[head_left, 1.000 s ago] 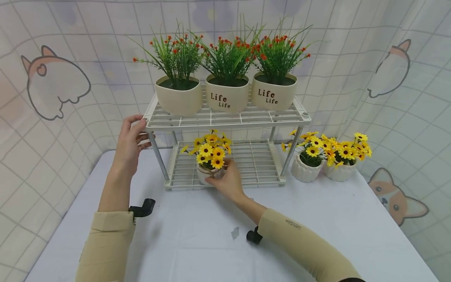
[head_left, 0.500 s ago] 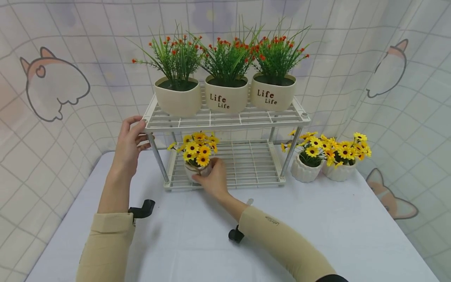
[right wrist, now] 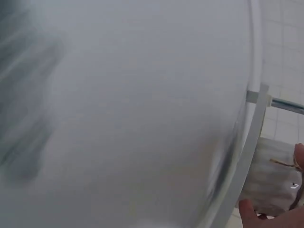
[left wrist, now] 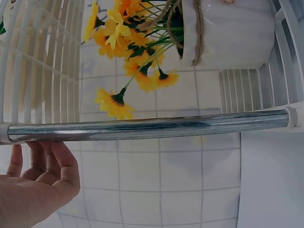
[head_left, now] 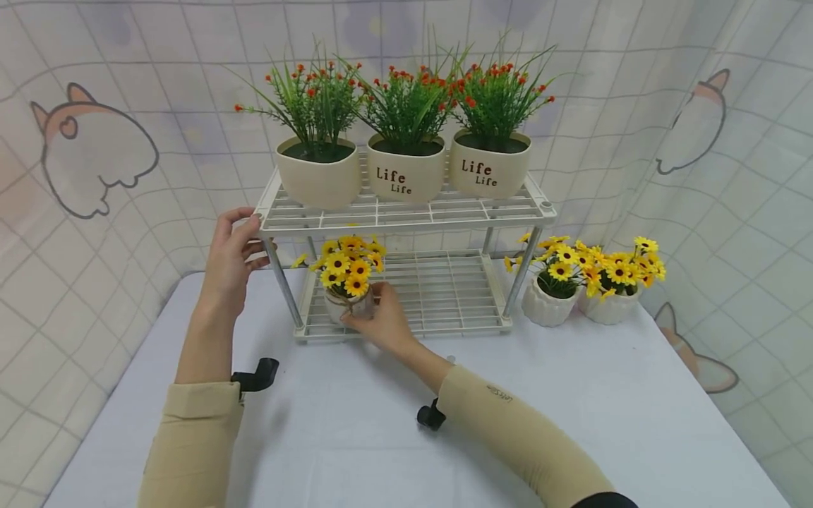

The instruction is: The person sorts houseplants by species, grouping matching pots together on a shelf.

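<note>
My right hand (head_left: 383, 321) grips the side of a small white pot of yellow flowers (head_left: 348, 307) at the left of the rack's lower shelf. Twine is tied round this pot (left wrist: 232, 35), as the left wrist view shows. The right wrist view has only fingertips (right wrist: 299, 154) on the pot, at its edge. At the top left corner of the white two-tier rack (head_left: 406, 227), my left hand (head_left: 229, 261) holds on, its fingers bent behind the metal post (left wrist: 152, 129).
Three cream pots (head_left: 406, 173) with red-flowered plants line the upper shelf. Right of the rack, two more white pots of yellow flowers (head_left: 549, 305) stand on the white table (head_left: 356, 437). A patterned curtain (head_left: 209, 92) hangs behind.
My right hand has moved the flower pot leftward along the lower shelf, towards the left post. The left hand keeps its place at the rack's corner.
</note>
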{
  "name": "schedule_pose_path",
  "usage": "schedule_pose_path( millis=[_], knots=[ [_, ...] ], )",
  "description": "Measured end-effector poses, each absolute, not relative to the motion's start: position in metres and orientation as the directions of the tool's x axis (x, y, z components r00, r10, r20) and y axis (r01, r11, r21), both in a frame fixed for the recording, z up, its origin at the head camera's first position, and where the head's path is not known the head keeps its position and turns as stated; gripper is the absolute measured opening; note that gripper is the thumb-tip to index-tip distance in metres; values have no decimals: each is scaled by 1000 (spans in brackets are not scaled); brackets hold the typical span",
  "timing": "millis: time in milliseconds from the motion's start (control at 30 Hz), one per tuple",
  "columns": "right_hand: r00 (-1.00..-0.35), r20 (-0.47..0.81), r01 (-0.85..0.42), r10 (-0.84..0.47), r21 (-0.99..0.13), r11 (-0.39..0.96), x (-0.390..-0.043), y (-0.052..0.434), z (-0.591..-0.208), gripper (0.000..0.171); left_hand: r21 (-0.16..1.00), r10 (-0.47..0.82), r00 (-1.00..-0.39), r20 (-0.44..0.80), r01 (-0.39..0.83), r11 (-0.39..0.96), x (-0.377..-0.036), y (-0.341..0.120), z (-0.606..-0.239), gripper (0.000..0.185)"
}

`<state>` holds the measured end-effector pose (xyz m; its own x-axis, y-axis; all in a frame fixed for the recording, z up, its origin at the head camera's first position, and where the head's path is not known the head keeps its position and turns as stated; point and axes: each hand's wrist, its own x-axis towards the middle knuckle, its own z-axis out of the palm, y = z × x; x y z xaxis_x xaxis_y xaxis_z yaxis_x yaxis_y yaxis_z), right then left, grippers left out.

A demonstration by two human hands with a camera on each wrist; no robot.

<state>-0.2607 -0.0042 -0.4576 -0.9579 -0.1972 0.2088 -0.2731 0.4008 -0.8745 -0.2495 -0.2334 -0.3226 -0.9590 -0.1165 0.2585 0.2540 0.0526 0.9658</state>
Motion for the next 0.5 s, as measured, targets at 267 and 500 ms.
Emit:
schedule_pose_path(
  millis=[267, 500],
  knots=[
    [-940, 96, -225, -328, -895, 385, -244, 28, -443, 72, 962, -120, -955, 272, 265, 71, -250, -233, -324, 34],
    [-925, 36, -195, -377, -898, 394, -218, 61, -428, 66, 961, -126, -953, 276, 270, 67, -249, -233, -324, 33]
  ],
)
